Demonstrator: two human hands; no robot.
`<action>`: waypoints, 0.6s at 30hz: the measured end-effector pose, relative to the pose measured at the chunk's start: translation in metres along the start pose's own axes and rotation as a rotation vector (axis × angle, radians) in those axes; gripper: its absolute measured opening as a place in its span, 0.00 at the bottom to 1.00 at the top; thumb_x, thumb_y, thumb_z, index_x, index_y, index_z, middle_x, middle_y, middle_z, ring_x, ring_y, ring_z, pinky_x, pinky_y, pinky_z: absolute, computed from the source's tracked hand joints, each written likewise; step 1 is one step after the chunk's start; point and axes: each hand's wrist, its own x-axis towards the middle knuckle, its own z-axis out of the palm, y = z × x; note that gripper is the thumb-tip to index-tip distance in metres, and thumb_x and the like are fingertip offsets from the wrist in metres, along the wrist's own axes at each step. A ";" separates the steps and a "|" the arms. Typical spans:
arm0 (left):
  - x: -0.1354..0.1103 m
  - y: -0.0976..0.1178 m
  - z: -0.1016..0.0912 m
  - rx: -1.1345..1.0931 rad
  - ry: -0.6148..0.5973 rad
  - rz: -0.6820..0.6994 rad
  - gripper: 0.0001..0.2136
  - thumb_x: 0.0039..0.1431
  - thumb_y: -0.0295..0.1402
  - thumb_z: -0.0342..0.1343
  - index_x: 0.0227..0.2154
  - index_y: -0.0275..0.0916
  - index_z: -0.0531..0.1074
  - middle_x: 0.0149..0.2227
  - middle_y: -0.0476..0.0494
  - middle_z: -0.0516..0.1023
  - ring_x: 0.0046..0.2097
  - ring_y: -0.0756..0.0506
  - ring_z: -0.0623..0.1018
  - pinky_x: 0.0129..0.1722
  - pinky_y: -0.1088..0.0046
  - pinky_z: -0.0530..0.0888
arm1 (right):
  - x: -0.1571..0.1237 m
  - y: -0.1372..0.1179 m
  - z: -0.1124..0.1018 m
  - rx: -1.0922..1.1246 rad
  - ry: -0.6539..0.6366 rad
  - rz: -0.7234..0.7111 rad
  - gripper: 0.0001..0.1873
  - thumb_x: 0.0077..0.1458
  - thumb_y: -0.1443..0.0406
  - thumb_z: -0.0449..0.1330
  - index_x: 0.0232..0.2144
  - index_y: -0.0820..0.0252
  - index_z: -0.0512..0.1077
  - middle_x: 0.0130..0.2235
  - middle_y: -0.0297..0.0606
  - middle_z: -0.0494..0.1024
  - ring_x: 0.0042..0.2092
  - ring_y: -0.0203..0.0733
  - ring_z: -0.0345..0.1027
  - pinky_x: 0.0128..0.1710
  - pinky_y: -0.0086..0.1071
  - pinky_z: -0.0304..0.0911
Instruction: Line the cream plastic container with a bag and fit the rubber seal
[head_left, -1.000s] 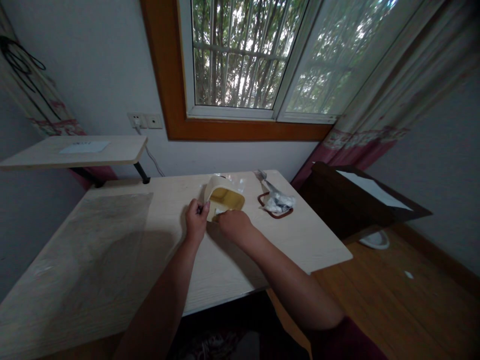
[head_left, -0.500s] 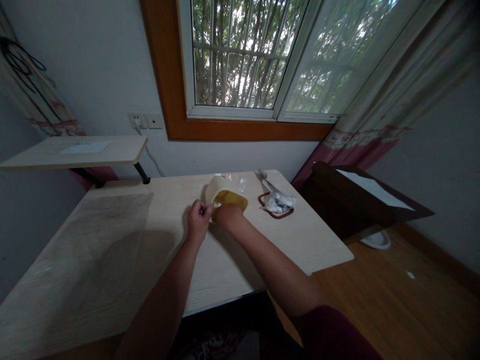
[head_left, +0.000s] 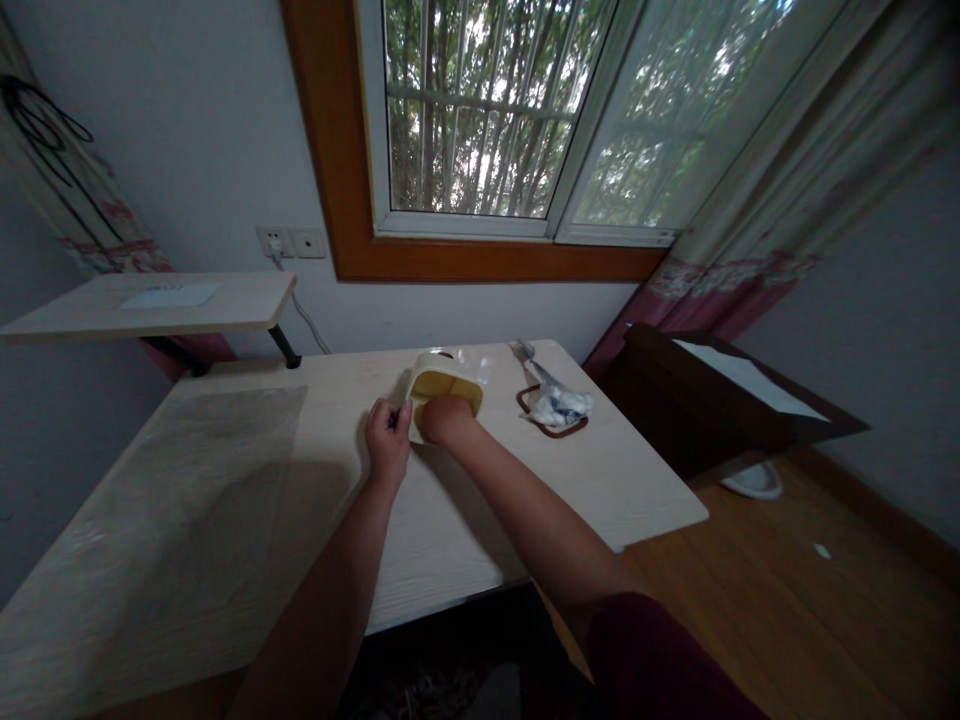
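Observation:
A cream tub (head_left: 420,372) with a yellowish inside stands tilted on the table, its mouth facing me. At its left edge my left hand (head_left: 385,438) is closed, with thumb and fingers gripping the rim. A small dark spot shows between those fingers, too small to name. My right hand (head_left: 448,416) reaches into the tub's mouth. Its fingers are hidden inside, so I cannot see whether they hold anything. To the right of the tub lies a crumpled clear plastic bag (head_left: 561,404) on a reddish-brown loop-shaped handle (head_left: 564,432).
A shiny grey fork-like utensil (head_left: 522,350) lies by the table's back edge. A clear plastic sheet (head_left: 202,490) covers the table's left part. A raised shelf (head_left: 247,300) stands at the back left. The table's right edge drops to a wooden floor (head_left: 787,590).
The tub has shifted slightly left and turned, showing more of its yellow inside. Both hands have moved a little left with it.

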 end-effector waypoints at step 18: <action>0.000 -0.002 0.000 -0.034 0.099 -0.057 0.15 0.62 0.42 0.58 0.26 0.42 0.61 0.25 0.54 0.62 0.29 0.50 0.64 0.31 0.74 0.63 | 0.002 -0.005 -0.003 -0.014 -0.033 0.028 0.19 0.62 0.65 0.59 0.52 0.70 0.78 0.55 0.62 0.77 0.57 0.59 0.72 0.53 0.46 0.70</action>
